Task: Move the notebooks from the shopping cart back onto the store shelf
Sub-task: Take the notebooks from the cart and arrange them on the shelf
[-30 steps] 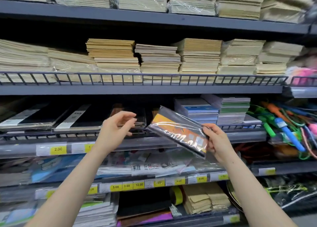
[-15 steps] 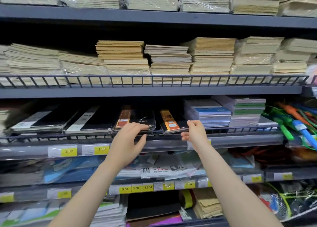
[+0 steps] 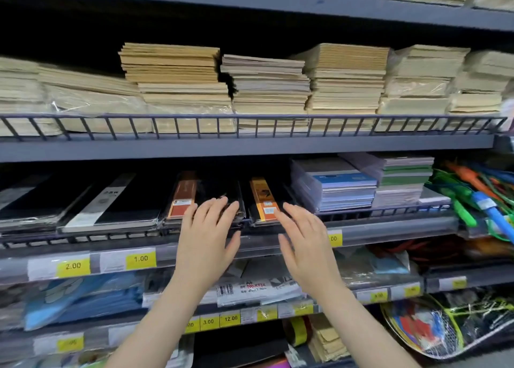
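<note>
Both my hands are spread flat and empty — left hand (image 3: 207,237), right hand (image 3: 301,239) — just in front of the orange-banded notebook (image 3: 262,200) lying on the store shelf (image 3: 389,224). I judge it light, stiff, slippery in plastic wrap — best gripped by its edges.

Black-and-orange notebook (image 3: 264,200), yellow price tags (image 3: 140,258), grey shelf (image 3: 250,147)

You have two open hands, left (image 3: 207,237) and right (image 3: 301,242), before the shelf (image 3: 250,147). Two notebooks show coloured bands: one red-brown (image 3: 180,198), one orange (image 3: 262,198). Three yellow price tags read clearly: 2.00 (image 3: 73,266), 1.00 (image 3: 140,258), 12.00 (image 3: 230,318).
</note>
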`<act>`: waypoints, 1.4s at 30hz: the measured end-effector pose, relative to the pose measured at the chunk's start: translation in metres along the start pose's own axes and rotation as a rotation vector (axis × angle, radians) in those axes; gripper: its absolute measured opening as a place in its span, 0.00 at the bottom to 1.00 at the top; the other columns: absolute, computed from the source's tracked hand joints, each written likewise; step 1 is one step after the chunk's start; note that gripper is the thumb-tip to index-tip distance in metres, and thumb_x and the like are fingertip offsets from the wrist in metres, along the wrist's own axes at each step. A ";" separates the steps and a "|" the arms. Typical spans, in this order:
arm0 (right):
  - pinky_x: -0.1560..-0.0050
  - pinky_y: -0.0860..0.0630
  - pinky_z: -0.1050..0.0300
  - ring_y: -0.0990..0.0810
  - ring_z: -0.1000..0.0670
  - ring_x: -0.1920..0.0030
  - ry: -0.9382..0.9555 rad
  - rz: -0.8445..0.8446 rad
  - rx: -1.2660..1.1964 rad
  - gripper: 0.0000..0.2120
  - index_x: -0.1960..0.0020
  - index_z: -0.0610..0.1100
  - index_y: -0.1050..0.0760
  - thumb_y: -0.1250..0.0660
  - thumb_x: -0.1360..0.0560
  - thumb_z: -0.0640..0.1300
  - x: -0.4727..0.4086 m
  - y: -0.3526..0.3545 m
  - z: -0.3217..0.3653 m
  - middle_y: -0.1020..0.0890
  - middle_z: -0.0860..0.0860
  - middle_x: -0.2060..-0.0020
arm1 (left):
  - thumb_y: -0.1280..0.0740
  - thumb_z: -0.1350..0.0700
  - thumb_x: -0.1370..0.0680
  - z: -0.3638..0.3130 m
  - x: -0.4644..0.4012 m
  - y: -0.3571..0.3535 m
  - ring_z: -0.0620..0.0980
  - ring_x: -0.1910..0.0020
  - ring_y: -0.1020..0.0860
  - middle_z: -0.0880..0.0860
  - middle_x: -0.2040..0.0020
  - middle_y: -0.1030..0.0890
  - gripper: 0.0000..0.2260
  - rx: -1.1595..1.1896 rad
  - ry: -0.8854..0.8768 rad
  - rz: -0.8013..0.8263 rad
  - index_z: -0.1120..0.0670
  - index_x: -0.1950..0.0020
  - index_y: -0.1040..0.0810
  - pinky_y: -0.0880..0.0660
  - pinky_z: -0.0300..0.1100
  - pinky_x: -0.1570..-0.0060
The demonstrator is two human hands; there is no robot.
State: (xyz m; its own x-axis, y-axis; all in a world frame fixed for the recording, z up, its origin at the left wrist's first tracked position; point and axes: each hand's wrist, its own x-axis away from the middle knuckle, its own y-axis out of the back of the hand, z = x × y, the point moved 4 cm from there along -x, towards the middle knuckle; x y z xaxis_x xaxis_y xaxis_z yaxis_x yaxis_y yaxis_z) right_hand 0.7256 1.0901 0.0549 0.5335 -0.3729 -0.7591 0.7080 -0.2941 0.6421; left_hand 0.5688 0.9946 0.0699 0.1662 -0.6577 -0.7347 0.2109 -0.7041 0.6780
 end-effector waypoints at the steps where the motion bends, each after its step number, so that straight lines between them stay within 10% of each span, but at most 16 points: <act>1: 0.32 0.38 0.52 0.31 0.49 0.35 0.035 0.014 0.021 0.18 0.34 0.47 0.32 0.43 0.23 0.46 -0.002 -0.006 0.002 0.26 0.49 0.36 | 0.39 0.50 0.27 0.001 0.001 -0.004 0.53 0.40 0.27 0.53 0.40 0.22 0.19 -0.001 -0.005 -0.019 0.53 0.38 0.25 0.36 0.51 0.37; 24: 0.33 0.39 0.60 0.33 0.54 0.34 -0.142 0.013 -0.177 0.19 0.33 0.50 0.32 0.45 0.23 0.51 -0.031 -0.031 -0.026 0.29 0.52 0.35 | 0.33 0.52 0.28 -0.014 0.013 -0.004 0.49 0.42 0.27 0.51 0.41 0.23 0.18 0.252 0.026 -0.237 0.54 0.39 0.25 0.36 0.45 0.39; 28: 0.34 0.38 0.60 0.33 0.53 0.34 -0.256 -0.058 -0.221 0.21 0.35 0.46 0.30 0.48 0.23 0.54 -0.020 -0.030 -0.040 0.27 0.50 0.37 | 0.41 0.41 0.28 -0.059 0.032 -0.017 0.40 0.57 0.25 0.37 0.30 0.40 0.26 0.610 0.178 0.100 0.44 0.30 0.38 0.29 0.27 0.58; 33: 0.32 0.38 0.51 0.29 0.49 0.37 -0.266 -0.033 -0.054 0.22 0.34 0.47 0.32 0.49 0.23 0.54 -0.016 -0.033 -0.042 0.24 0.49 0.40 | 0.41 0.41 0.25 -0.063 0.012 -0.046 0.45 0.64 0.22 0.39 0.24 0.58 0.29 0.578 0.384 0.211 0.43 0.26 0.47 0.24 0.39 0.58; 38: 0.36 0.38 0.52 0.25 0.49 0.43 -0.264 -0.021 0.041 0.22 0.34 0.47 0.32 0.50 0.23 0.55 -0.018 -0.033 -0.041 0.19 0.51 0.47 | 0.41 0.41 0.24 -0.069 -0.008 -0.046 0.54 0.40 0.26 0.50 0.24 0.46 0.22 0.543 0.457 0.223 0.46 0.33 0.40 0.30 0.45 0.50; 42: 0.37 0.44 0.56 0.28 0.52 0.44 -0.322 -0.045 -0.071 0.22 0.35 0.49 0.31 0.51 0.24 0.55 -0.020 -0.032 -0.041 0.20 0.53 0.48 | 0.40 0.43 0.24 -0.066 -0.014 -0.048 0.50 0.46 0.25 0.48 0.33 0.35 0.19 0.622 0.498 0.179 0.50 0.36 0.35 0.30 0.43 0.52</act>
State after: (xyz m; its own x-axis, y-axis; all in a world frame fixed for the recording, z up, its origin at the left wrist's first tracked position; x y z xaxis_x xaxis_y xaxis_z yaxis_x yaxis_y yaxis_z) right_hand 0.7111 1.1428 0.0458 0.3353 -0.6228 -0.7069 0.7641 -0.2592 0.5908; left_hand 0.6195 1.0551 0.0463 0.5861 -0.6816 -0.4380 -0.4088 -0.7155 0.5664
